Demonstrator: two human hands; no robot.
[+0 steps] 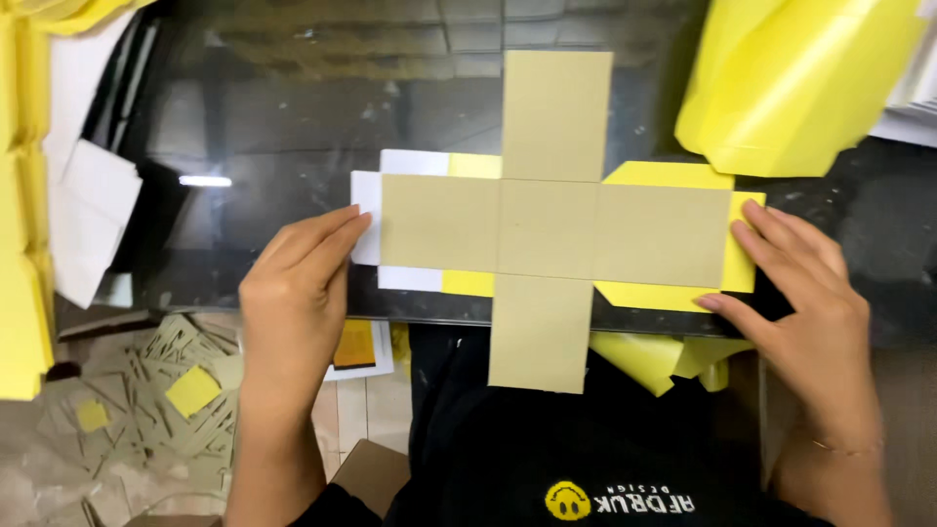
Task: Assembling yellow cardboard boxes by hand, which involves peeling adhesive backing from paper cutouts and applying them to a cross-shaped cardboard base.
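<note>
1. Head view looks straight down on a dark glass table (273, 127), glossy, with ceiling tiles mirrored in it – it fills most of the frame
2. Lying flat on the glass near its front edge is a tan cross-shaped cardboard cutout (547, 229), one arm pointing away, one overhanging the table edge toward the person, two spreading left and right
3. Top right, a big folded yellow sheet (791, 83) sits on the table, well apart from the cross
4. Down the left edge runs a stack of yellow paper (24, 234), with white paper sheets (88, 215) just beside it
5. Below the table on the left, cardboard scraps (156, 400) litter the floor, a few small yellow squares among them
6. Left hand (298, 293) – open, fingers straight and together, palm down, fingertips pressing at the left end of the cross where the white paper backing (366, 200) pokes out
7. Right hand (805, 303) – also open and flat, fingertips resting on the yellow paper backing (742, 244) at the right end of the cross, gripping nothing
8. Under the cross's edges, more yellow shows above and below the right arm, touching it
9. A thin bracelet (844, 449) circles the right wrist
</note>
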